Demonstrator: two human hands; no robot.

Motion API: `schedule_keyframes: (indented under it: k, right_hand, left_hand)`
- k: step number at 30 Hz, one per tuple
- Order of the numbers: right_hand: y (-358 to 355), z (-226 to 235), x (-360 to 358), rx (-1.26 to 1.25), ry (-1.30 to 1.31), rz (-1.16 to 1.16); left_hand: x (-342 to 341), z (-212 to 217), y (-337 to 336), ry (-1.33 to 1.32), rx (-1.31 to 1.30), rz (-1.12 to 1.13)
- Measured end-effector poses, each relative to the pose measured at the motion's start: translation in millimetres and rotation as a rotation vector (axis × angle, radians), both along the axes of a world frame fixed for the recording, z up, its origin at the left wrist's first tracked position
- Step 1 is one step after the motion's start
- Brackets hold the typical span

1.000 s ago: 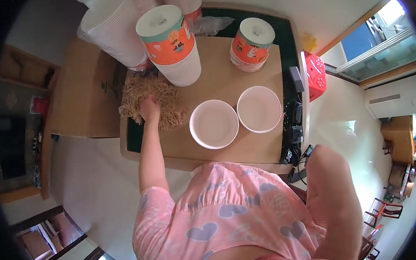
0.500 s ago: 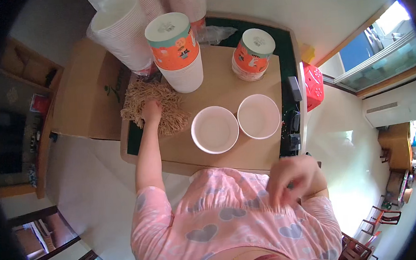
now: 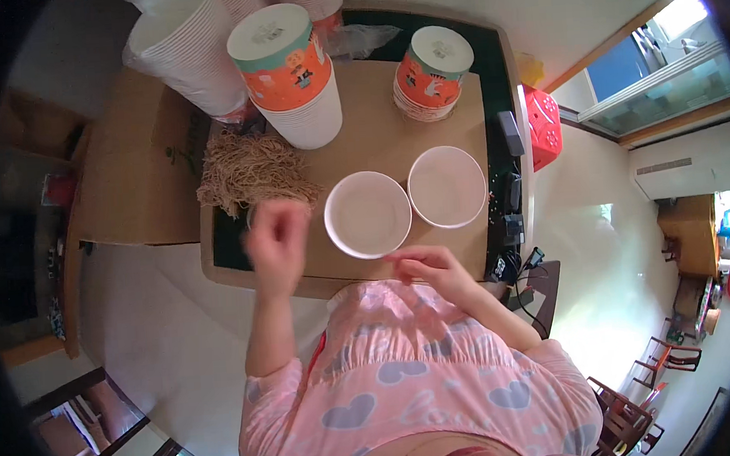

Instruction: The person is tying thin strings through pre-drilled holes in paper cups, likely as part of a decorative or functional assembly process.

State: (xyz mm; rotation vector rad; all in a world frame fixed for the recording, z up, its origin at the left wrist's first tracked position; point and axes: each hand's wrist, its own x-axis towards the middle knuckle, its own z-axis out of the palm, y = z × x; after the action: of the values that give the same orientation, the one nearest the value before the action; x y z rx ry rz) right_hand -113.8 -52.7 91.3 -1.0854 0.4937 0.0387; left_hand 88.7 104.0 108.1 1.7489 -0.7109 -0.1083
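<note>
My left hand (image 3: 278,242), blurred by motion, is raised off the near side of a tan heap of loose cords (image 3: 249,172). Its fingers are curled closed; whatever is between them is too smeared to make out. My right hand (image 3: 435,272) reaches in from the right with its fingers stretched apart, the tips at the near rim of a white paper bucket (image 3: 368,215). A second white paper bucket (image 3: 448,188) stands close to its right side. Both have their mouths up, and only pale insides show.
Behind the cords rises an upside-down stack of paper buckets (image 3: 289,74), orange and green on top. A shorter similar stack (image 3: 433,73) stands at the far right. More bagged stacks (image 3: 187,55) and a cardboard box (image 3: 140,166) are at the left. Small dark devices (image 3: 511,194) line the right edge.
My left hand has come out of the cord heap toward me. My right hand has swung from beside my body to the near rim of the left bucket.
</note>
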Motion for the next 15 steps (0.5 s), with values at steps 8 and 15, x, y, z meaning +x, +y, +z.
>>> schedule_keyframes:
  k: [8,15]
  right_hand:
    - [14.1,-44.6,-8.4,0.109,0.134,-0.165]
    - [13.8,-65.9,-24.0,0.343,0.308,-0.204]
  left_hand:
    - [-101.0,-45.2,-20.8,0.137,0.225,-0.306]
    - [-108.5,-62.0,-22.4,-0.177,0.384,-0.497]
